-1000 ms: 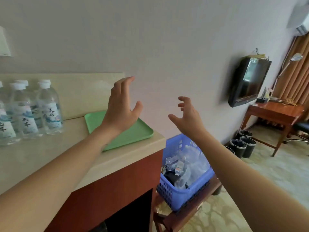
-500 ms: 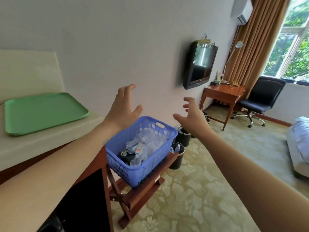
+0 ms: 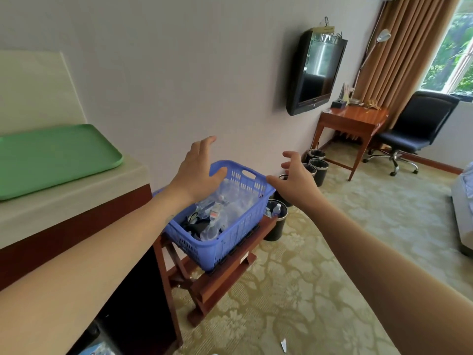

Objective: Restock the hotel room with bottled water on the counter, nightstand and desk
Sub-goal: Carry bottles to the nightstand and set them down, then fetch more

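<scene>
- The blue basket (image 3: 220, 247) sits on a wooden stand (image 3: 217, 283) just beside the right end of the near desk (image 3: 76, 198). The left forearm hides the basket's near left corner.
- The water bottles (image 3: 217, 216) lie jumbled in the basket with some dark items. They are clear plastic on clear plastic, so they cannot be counted.
- A green tray (image 3: 51, 160) lies at the near desk's right end, and the picture's left edge cuts it off.
- A bed (image 3: 463, 213) shows only as a sliver at the right edge.
- Small items at the back of the far desk (image 3: 358, 119) are too small to name.
- A black bin (image 3: 276, 226) stands behind the basket's right corner with a small bottle (image 3: 277, 209) in it (more bins stand along the wall).
- The left hand (image 3: 197, 172) is spread wide above the basket's far left rim, fingers straight, holding nothing. Whether it touches the rim cannot be told.
- The right hand (image 3: 298, 178) is open with its fingers loosely curved, holding nothing, just past the basket's far right corner.
</scene>
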Available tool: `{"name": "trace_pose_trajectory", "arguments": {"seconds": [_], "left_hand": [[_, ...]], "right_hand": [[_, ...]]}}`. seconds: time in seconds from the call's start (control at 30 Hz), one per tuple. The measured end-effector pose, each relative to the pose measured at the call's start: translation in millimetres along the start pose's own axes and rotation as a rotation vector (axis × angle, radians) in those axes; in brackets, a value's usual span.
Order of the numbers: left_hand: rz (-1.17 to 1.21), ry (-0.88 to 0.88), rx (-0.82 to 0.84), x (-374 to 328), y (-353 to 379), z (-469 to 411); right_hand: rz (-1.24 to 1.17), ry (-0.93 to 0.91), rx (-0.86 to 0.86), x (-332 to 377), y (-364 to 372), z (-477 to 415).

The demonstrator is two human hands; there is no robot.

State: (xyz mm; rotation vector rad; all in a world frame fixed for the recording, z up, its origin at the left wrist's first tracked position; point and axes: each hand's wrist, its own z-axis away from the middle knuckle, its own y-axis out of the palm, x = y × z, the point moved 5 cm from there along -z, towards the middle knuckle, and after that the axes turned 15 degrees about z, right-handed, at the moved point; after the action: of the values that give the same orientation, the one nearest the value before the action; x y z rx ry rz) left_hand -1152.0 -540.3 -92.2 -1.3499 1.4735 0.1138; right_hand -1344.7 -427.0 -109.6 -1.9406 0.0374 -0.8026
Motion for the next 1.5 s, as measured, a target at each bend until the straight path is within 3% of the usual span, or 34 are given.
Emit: {"name": "trace_pose_trajectory", "arguments": {"seconds": [0.7,1.1,1.5], "left_hand": [[0.008,-0.187,0.029,130.4,43.6,-135.4],[0.081,-0.329,0.031,208.6,84.8,-164.0],[0.096,-0.623,-0.061,297.5,119.8,-225.5]], "right_hand": [[-0.031,-0.04,0.149,-12.0,96.0,-188.5],[0.046,-0.061,0.401,-57.0,190.9,-234.6],[0.099,-0.232,0.652,-66.2,272.5,-362.3]]}}
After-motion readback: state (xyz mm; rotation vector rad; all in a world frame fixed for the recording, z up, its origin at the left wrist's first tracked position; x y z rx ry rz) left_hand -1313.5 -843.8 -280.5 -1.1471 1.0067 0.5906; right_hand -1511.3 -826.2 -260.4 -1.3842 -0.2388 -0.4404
